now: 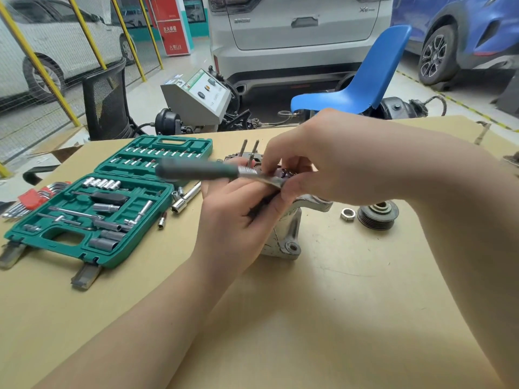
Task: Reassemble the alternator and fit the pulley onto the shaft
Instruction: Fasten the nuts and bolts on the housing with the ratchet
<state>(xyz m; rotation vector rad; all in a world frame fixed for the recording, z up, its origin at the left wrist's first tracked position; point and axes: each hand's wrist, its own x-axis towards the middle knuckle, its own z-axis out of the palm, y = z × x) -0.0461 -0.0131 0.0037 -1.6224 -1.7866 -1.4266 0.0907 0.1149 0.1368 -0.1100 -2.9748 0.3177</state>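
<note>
Your left hand (pixel 238 217) is gripping the alternator (pixel 289 234) on the tabletop (pixel 309 318); your right hand (pixel 317 155) is pinching the ratchet (pixel 207 171) head, pulley (pixel 377 214) lying nearby.

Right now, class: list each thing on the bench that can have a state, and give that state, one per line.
Socket case: open, lying flat.
Pulley: off the shaft, on the bench.
Nut: loose, beside the pulley.
Alternator: on the bench, through bolts sticking up.
Ratchet: held over the alternator.
Left hand: gripping the alternator.
Right hand: pinching the ratchet head.
</note>
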